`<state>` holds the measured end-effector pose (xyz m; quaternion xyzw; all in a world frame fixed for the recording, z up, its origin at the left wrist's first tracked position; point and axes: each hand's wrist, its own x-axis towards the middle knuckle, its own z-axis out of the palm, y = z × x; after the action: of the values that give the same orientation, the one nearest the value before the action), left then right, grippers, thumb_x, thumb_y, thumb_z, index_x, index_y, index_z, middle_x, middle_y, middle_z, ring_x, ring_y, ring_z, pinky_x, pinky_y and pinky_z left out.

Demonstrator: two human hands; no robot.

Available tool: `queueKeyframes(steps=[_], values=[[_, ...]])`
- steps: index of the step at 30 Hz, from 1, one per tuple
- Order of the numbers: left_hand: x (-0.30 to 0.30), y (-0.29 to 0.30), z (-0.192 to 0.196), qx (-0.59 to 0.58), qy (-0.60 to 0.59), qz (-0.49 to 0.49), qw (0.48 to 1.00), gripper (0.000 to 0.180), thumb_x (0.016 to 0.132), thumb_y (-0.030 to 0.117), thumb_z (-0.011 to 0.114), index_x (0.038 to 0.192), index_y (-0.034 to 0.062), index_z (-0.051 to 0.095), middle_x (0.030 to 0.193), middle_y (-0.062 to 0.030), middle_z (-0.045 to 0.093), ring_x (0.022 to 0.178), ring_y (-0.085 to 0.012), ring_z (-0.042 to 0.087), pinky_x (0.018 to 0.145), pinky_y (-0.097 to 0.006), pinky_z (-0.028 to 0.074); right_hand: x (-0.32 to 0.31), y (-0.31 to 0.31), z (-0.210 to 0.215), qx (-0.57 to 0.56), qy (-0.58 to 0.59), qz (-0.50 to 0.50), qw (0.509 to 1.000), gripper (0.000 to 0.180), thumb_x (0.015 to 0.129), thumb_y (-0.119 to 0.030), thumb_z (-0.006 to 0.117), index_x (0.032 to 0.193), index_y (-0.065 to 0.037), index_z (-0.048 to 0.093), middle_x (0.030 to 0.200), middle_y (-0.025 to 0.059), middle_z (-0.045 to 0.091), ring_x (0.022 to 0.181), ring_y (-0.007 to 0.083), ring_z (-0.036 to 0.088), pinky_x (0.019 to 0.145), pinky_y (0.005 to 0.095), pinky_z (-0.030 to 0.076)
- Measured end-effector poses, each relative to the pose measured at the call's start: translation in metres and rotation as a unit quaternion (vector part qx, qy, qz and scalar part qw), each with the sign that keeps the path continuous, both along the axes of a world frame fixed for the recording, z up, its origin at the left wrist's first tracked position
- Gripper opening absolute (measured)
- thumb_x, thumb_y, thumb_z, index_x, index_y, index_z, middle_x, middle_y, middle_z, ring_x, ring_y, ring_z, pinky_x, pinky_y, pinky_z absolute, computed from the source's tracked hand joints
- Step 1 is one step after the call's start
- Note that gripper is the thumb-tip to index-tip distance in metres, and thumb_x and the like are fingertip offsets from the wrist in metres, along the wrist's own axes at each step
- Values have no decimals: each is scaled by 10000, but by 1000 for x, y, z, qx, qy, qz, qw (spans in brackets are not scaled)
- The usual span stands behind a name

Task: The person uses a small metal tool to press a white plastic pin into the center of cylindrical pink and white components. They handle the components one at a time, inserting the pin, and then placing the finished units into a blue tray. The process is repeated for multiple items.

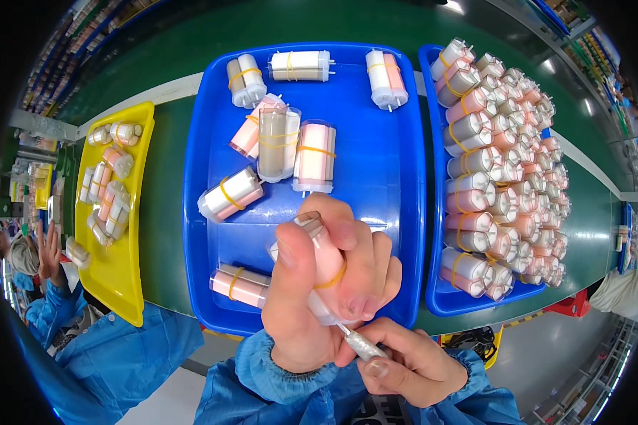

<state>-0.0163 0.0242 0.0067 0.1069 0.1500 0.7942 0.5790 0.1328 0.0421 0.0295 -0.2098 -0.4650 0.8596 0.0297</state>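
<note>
In front of my chest, my left hand (365,265) is wrapped round a rubber-banded cylinder bundle (326,262), pink and grey inside clear casing. Its capped lower end points toward my right hand (415,365). That hand pinches a short silvery rod-like piece (365,345) between thumb and fingers. A thin white stem runs between this piece and the bundle's end; I cannot tell whether it belongs to the piece or to the bundle. Beneath my hands lies a blue tray (262,237) with several similar bundles, such as one standing pink-and-white bundle (315,156) just beyond my left fingers.
On the right, a second blue tray (432,283) is stacked high with banded bundles (503,170). A yellow tray (131,255) holding several smaller bundles sits at the left. Beside it, another person's hand (49,251) is raised. All trays rest on a green table (166,198).
</note>
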Motion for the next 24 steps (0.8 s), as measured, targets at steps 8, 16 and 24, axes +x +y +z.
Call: queueKeyframes(steps=[8, 16, 24], values=[[2, -1, 2, 3, 116, 15, 993, 494, 932, 616, 375, 911, 123, 407, 553, 34, 420, 509, -82, 351, 504, -230, 305, 5, 9, 9, -86, 4, 45, 995, 291, 1017, -161, 383, 1237, 27, 410, 852, 47, 451, 566, 76, 345, 521, 226, 298], [5, 0, 4, 5, 168, -17, 986, 503, 913, 626, 402, 899, 123, 402, 548, 42, 432, 496, -75, 383, 496, -225, 303, 14, -1, 15, -193, 9, -2, 981, 477, 1014, -104, 336, 1452, 12, 188, 1244, 133, 425, 565, 74, 338, 525, 218, 330], [7, -1, 7, -88, 32, 9, 996, 598, 918, 686, 286, 904, 109, 440, 529, 21, 397, 495, -93, 337, 491, -253, 278, 5, 1, -2, 95, 34, 22, 995, 328, 955, -146, 526, 1212, 25, 417, 826, 44, 573, 558, 62, 405, 510, 232, 351]])
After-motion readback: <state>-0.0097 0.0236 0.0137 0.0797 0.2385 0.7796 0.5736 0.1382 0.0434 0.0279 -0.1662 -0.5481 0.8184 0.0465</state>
